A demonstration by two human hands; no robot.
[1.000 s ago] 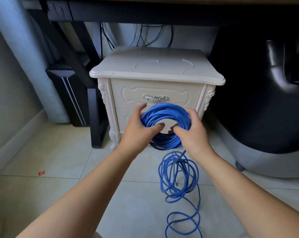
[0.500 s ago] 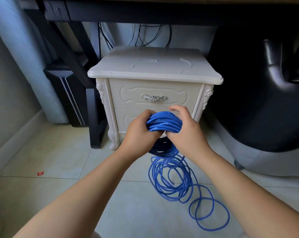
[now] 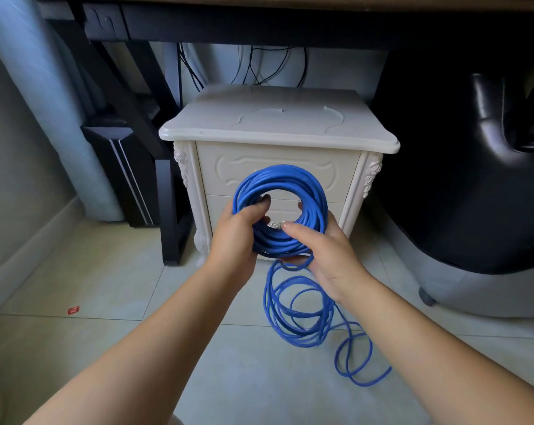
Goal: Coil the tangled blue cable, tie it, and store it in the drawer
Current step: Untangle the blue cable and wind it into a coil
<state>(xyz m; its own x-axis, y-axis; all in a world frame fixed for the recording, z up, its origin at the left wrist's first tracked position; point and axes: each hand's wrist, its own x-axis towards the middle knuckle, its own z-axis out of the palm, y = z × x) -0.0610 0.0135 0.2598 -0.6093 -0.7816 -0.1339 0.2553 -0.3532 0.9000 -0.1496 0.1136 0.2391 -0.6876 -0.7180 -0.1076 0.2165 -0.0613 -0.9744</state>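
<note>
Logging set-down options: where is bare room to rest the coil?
The nightstand top is bare. So is the floor tile left of the left hand, toward the red scrap. Crowded: loose cable loops cover the floor below the right hand; both hands grip the coil.
</note>
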